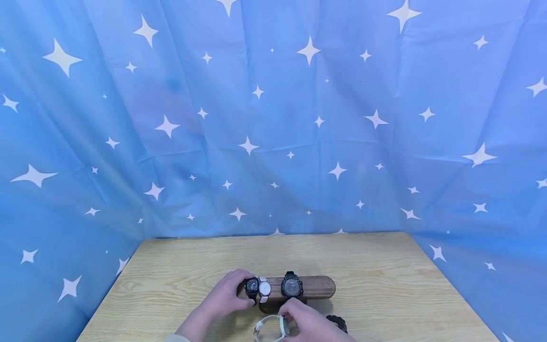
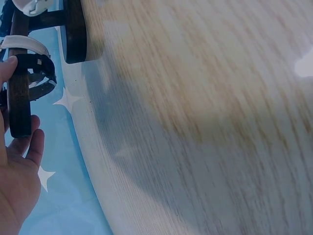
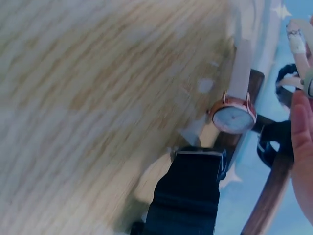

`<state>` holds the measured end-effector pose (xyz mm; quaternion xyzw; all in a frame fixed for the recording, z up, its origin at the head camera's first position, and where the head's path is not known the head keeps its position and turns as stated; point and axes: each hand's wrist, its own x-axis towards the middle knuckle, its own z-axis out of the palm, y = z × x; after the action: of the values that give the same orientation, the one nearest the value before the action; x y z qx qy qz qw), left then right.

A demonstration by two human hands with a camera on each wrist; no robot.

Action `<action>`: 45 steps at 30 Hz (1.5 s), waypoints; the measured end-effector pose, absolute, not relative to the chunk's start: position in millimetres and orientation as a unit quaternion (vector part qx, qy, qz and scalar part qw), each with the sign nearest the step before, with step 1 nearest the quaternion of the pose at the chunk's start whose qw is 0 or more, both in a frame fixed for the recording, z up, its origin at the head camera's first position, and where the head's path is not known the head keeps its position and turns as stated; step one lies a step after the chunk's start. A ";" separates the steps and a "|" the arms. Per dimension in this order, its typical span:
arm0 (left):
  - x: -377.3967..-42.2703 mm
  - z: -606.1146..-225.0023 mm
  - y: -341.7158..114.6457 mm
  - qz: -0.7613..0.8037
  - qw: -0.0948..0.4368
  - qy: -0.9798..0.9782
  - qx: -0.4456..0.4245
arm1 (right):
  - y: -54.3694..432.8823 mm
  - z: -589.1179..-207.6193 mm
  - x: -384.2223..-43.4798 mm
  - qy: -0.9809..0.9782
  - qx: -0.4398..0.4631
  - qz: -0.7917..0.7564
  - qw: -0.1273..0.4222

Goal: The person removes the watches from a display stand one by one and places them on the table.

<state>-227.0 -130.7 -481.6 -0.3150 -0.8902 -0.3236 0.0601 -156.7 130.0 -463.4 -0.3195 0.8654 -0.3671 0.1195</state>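
Observation:
My left hand (image 1: 228, 292) holds the left end of a wooden watch stand (image 1: 320, 287), its thumb touching the strap of a square black watch (image 1: 252, 285) there. In the left wrist view, the fingers (image 2: 35, 149) reach around the bar's end. A white-strapped watch (image 1: 264, 288) sits beside the black one, and a chunky round black watch (image 1: 292, 286) is farther right on the bar. In front of the stand, my right hand (image 1: 312, 323) pinches a pale watch (image 1: 284, 327) by its case, its strap bent in a loop.
A black watch (image 1: 337, 323) lies on the wooden table (image 1: 384, 270) by my right forearm. The right wrist view shows a rose-gold watch (image 3: 234, 117) with a pale strap and a wide black strap (image 3: 186, 196) near the camera. A blue star-patterned curtain (image 1: 290, 118) hangs behind.

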 end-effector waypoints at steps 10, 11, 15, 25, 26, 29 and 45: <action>-225.6 -483.1 -129.3 -0.322 0.065 -0.889 -0.320 | 121.9 -478.6 -164.6 0.864 -0.389 -0.308 0.083; -225.4 -482.5 -129.3 -0.323 0.064 -0.889 -0.318 | 120.8 -478.9 -165.5 0.866 -0.389 -0.304 0.083; -225.4 -481.2 -129.5 -0.325 0.065 -0.889 -0.317 | 117.4 -483.9 -170.5 0.869 -0.366 -0.315 0.110; -226.8 -484.4 -130.4 -0.326 0.074 -0.884 -0.326 | 110.4 -498.3 -169.2 0.881 -0.377 -0.280 0.064; -226.9 -484.2 -130.4 -0.327 0.074 -0.884 -0.326 | 109.7 -498.2 -168.4 0.884 -0.376 -0.272 0.057; -227.0 -483.8 -130.7 -0.326 0.075 -0.884 -0.326 | 108.0 -498.4 -166.6 0.890 -0.374 -0.259 0.043; -227.1 -484.8 -131.1 -0.323 0.067 -0.889 -0.316 | 108.6 -516.2 -165.9 0.874 -0.433 -0.199 -0.091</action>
<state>-227.1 -131.1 -484.8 -0.3158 -0.8895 -0.3234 0.0674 -165.9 108.6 -516.2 -0.4333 0.8742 -0.1994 -0.0907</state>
